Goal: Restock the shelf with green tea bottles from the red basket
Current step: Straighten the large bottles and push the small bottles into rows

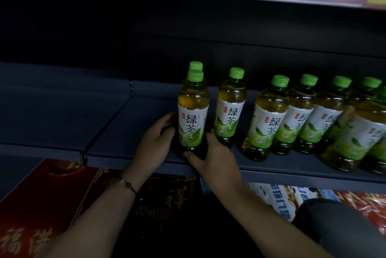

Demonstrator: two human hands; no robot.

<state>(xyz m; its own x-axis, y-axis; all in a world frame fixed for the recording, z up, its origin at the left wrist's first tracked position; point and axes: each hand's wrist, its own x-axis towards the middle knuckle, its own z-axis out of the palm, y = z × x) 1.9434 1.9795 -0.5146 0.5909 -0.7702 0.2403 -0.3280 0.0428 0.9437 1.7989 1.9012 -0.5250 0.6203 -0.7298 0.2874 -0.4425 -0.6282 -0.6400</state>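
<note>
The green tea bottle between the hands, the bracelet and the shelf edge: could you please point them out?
green tea bottle (192,124): head view, on its white label.
bracelet (125,183): head view, on the beaded band at the left wrist.
shelf (292,174): head view, on its bare front edge.

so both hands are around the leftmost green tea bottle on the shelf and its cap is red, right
Not quite: the cap is green, not red, as the head view shows. The rest holds: the left hand and right hand are on either side of the leftmost green tea bottle, low on its body, standing on the shelf.
</note>
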